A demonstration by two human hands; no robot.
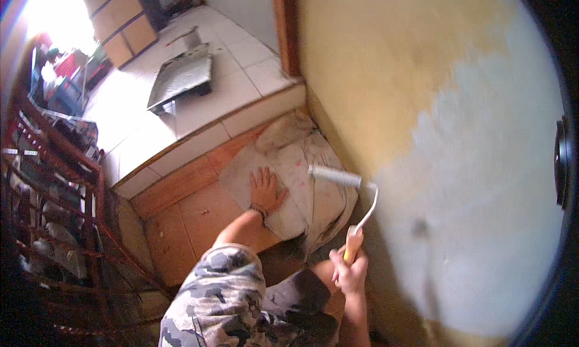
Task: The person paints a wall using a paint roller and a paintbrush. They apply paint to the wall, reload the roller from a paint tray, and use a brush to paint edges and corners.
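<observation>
My right hand (350,272) grips the wooden handle of a paint roller (335,176). Its white sleeve is up at the front, close to the wall and above a stained cloth. With fingers spread, my left hand (268,194) lies flat over that cloth (294,166), and nothing is held in it. The cloth covers part of the tiled step along the wall's foot. To my right rises the wall (362,66), yellowish at the upper left, with an uneven patch of pale paint (475,175) over much of the rest.
On the white-tiled floor above the step edge (212,129) sits a paint tray (183,75) with pale paint in it. A dark red metal railing (97,202) stands at left. Boxes or drawers (124,25) and assorted items lie farther back. A brown door frame (287,30) borders the wall.
</observation>
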